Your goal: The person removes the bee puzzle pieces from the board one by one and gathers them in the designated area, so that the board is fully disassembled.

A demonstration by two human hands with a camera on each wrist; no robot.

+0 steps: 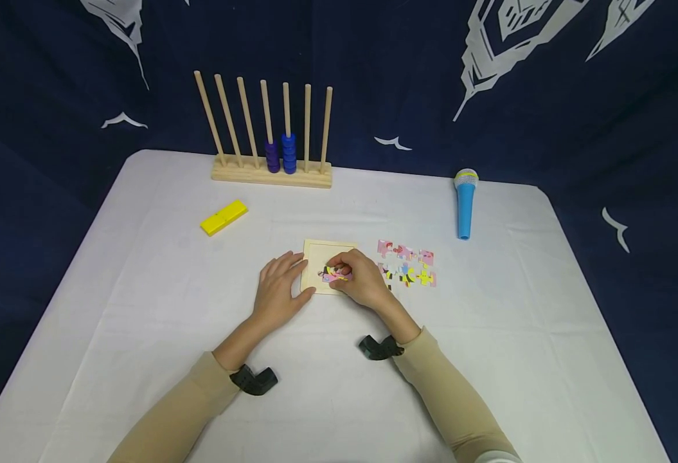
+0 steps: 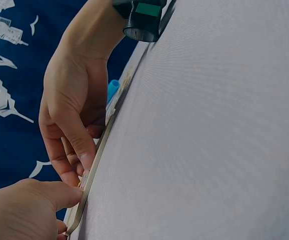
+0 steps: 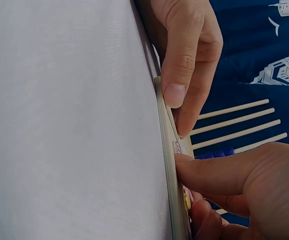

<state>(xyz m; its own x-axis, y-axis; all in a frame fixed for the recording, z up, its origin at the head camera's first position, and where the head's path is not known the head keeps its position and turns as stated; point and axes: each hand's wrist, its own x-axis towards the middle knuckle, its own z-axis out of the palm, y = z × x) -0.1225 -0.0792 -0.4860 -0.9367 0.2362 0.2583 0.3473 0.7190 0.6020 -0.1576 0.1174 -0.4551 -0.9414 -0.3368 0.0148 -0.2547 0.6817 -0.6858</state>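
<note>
A shallow wooden puzzle tray (image 1: pixel 318 252) lies on the white table. My left hand (image 1: pixel 279 290) rests at its left side, fingers spread, with thumb and fingertips touching the rim. Over the tray, my right hand (image 1: pixel 362 280) pinches a small colourful jigsaw piece (image 1: pixel 334 275) between thumb and fingers, low against the tray floor. The fingers partly hide this piece, so I cannot tell whether others lie joined to it. To the right of the tray, several loose jigsaw pieces (image 1: pixel 425 257) in pink, yellow and black lie in rough rows, partly behind the right hand.
At the back stands a wooden peg rack (image 1: pixel 272 177) with purple and blue rings on two pegs. A yellow block (image 1: pixel 224 217) lies at the left, and a blue toy microphone (image 1: pixel 464 209) at the back right. Dark patterned cloth (image 1: pixel 373 71) hangs behind the table.
</note>
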